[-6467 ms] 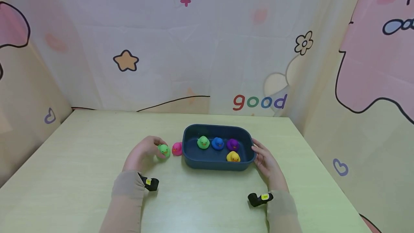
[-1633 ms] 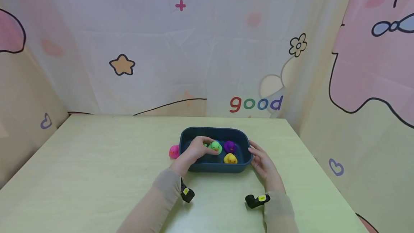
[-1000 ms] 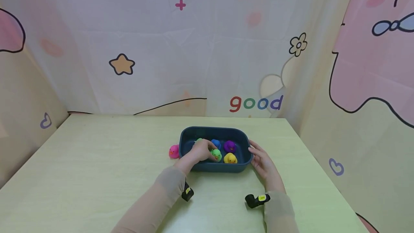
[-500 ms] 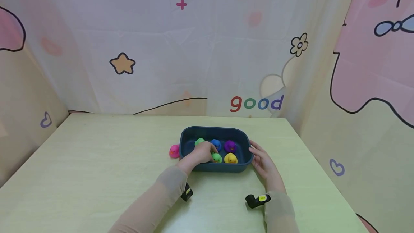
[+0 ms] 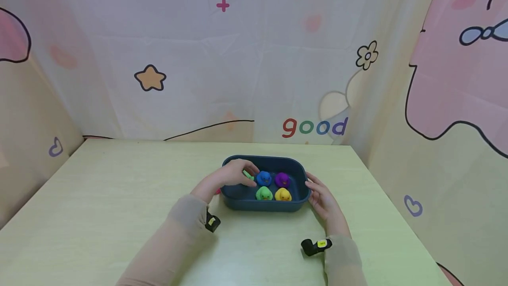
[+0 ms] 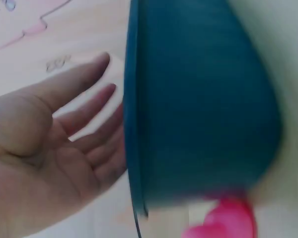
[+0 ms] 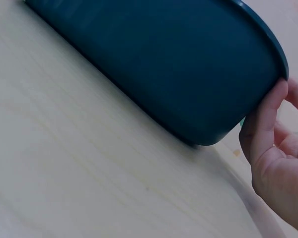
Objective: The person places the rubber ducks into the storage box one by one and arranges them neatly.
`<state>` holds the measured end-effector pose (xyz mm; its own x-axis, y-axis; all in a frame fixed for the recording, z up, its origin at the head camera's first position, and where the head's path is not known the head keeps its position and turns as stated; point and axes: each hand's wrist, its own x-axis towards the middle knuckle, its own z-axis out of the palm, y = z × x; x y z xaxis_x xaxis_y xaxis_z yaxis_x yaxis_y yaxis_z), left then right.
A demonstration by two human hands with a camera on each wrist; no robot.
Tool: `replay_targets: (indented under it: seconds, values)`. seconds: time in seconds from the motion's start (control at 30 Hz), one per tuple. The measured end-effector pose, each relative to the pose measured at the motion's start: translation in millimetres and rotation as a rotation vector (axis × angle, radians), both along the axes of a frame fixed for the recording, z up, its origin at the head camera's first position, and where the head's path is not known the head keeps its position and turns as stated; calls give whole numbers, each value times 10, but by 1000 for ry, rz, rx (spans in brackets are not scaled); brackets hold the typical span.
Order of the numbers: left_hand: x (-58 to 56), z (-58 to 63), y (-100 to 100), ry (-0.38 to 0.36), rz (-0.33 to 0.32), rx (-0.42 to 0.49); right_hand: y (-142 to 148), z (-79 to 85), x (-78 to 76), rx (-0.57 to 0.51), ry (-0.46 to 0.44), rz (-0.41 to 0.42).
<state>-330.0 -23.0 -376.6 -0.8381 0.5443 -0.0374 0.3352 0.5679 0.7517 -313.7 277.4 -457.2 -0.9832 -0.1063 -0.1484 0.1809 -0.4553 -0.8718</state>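
A dark blue rectangular box (image 5: 262,205) holds several toy ducks. In its front row sit a green duck (image 5: 264,193) and a yellow duck (image 5: 283,194); behind them are a blue duck (image 5: 263,178) and a purple duck (image 5: 282,180). My left hand (image 5: 234,173) hovers over the box's left end, fingers and thumb apart. Between them shows part of another green duck (image 5: 248,175), and the left wrist view shows an unfilled palm. Fingertips of my right hand (image 5: 323,195) rest against the box's right end.
A pink duck (image 6: 231,219) lies outside the box at its left end, mostly hidden by my left wrist in the head view. The box stands on a pale wooden table (image 5: 119,197), with printed cloth walls (image 5: 190,56) at the back and sides.
My left hand carried a green duck from the table at left into the box, set it left of the yellow duck, let go and moved back leftward. My right hand stayed at the box's end.
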Motion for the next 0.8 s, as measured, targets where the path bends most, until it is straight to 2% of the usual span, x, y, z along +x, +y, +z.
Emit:
replay_targets:
  seconds: [0.1, 0.3, 0.43, 0.63, 0.8]
  values:
    - [-59, -8, -193, 50, -11, 81, 3, 0, 0, -5, 0, 0]
    - [-158, -143, -536, 110, 104, 203, 4, 2, 6, -4, 9, 6]
    - [-184, -260, -747, 70, 155, 234, 2, 3, 9, -1, 11, 2]
    - [-179, -398, -990, -14, 175, 224, 1, 8, 12, -9, 4, 2]
    - [-187, -503, -1128, -106, 108, 154, -6, 9, 12, -17, -6, 4]
